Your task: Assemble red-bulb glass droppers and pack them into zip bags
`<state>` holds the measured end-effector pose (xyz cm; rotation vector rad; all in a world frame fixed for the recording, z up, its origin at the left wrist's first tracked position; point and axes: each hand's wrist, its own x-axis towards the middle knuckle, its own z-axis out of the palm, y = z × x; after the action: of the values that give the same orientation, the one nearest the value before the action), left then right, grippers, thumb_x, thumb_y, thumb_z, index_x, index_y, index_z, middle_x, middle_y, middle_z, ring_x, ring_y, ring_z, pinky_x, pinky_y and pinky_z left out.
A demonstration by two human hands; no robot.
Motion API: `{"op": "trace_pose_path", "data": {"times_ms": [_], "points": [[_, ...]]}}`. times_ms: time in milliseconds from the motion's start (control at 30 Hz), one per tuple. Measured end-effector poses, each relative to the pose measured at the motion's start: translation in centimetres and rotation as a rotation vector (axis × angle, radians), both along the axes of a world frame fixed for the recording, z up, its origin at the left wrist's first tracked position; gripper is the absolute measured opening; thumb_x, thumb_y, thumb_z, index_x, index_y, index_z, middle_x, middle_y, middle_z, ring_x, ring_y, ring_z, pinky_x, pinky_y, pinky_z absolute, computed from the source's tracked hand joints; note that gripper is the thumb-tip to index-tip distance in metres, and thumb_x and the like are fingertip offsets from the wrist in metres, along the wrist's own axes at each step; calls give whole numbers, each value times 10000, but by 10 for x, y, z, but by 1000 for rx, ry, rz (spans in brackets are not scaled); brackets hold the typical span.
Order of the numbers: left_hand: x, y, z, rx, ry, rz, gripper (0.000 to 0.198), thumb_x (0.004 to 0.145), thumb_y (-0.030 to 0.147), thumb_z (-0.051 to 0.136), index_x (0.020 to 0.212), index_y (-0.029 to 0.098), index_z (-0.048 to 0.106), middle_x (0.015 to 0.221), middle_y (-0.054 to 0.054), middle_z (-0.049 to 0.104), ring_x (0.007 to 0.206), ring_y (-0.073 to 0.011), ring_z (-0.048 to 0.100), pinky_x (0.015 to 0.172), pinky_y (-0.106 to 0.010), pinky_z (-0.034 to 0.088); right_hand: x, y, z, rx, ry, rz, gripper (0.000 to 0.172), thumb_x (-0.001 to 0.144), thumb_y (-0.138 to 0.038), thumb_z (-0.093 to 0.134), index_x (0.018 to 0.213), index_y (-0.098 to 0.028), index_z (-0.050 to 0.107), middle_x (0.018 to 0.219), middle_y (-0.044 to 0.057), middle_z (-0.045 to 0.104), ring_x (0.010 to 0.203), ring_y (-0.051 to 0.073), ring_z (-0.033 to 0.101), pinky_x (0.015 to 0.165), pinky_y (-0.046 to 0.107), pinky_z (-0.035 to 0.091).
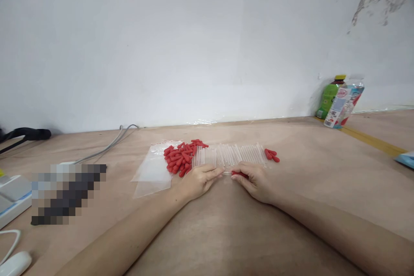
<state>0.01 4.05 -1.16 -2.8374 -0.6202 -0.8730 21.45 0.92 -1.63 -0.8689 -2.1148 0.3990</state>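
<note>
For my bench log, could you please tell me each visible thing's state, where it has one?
Left hand: pinching a clear tube
Right hand: gripping a red bulb
Red bulbs: loose, mostly heaped
Clear tubes: lying side by side
Plastic bags: flat, overlapping
Green bottle: standing, capped
Printed bottle: standing

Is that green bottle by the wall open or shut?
Shut: the green bottle has a yellow cap on top of its neck.
</note>
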Motion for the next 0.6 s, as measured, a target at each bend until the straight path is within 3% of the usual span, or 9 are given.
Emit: {"op": "trace_pose_path", "data": {"times_ms": [333,600], "points": [[0,1,2,123,101,22,268,890,192,365,1082,138,545,712,-38,572,611,-121,525,552,-217,446,-2,-4,3,86,-76,-37,207,844,-259,413,904,-194,600,783,45,601,697,131,550,635,249,438],[6,-2,2,-78,-74,79,269,883,211,397,1093,144,551,782,-47,596,664,-119,563,610,-214,472,-9,4,-1,-48,134,-197,194,809,-312,473,895,-204,608,837,31,653,742,150,589,666,267,465]]}}
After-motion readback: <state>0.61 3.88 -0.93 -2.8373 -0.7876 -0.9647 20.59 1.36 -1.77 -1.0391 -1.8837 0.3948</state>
